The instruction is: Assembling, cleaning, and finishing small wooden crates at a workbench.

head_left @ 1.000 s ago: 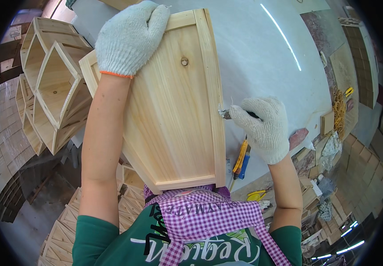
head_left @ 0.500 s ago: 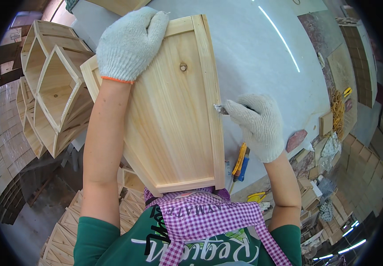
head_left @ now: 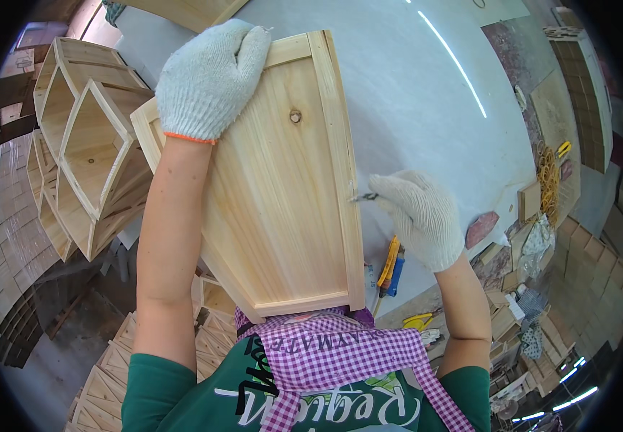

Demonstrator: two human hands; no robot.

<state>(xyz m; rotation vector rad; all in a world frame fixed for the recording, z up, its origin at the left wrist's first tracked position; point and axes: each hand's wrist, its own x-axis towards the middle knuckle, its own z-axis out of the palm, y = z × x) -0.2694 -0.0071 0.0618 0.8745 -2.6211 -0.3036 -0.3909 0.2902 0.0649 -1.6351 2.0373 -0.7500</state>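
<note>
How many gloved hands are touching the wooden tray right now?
2. The left hand grips the wooden tray at its far top edge; the right hand presses a small metal tool against its right rim.

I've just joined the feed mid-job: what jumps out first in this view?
A pale wooden box with a dark knot fills the middle, tilted against the person's body over the grey table. The gloved left hand grips its top corner, while the gloved right hand presses a small metal tool to its right edge. To the left stand stacked diamond-shaped wooden frames.
</note>
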